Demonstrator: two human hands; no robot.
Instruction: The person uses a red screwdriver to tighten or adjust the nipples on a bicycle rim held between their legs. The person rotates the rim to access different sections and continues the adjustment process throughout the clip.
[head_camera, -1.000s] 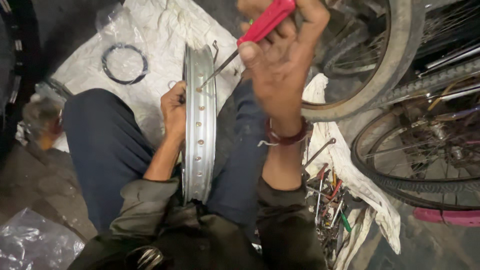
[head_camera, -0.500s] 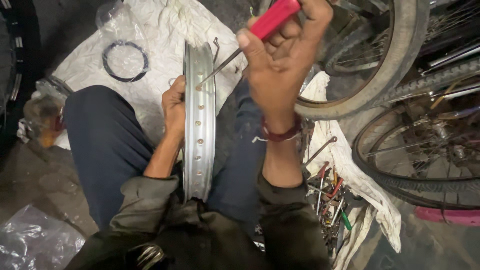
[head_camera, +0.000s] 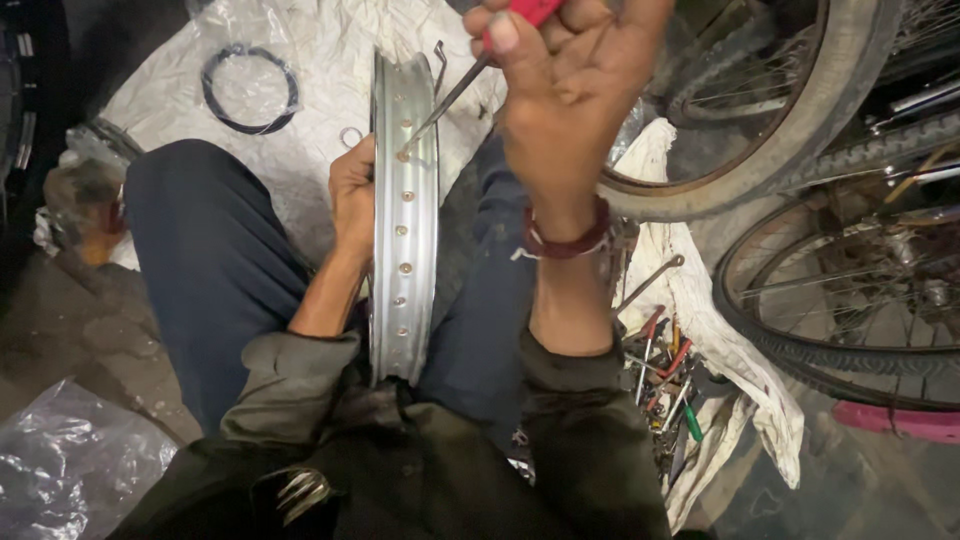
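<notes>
One view only: camera on my head, facing steeply down over my chest and knees to the floor. Range: close; my right hand (head_camera: 570, 90) rises almost to the lens at the top edge, my left hand (head_camera: 352, 195) sits lower on the wheel rim (head_camera: 405, 230). Right edge: bicycle wheels (head_camera: 800, 120). Top: white sheet (head_camera: 300, 40).

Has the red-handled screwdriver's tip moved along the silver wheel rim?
No. The red-handled screwdriver tip stays at the same hole in the silver wheel rim; the right hand just rose slightly.
</notes>
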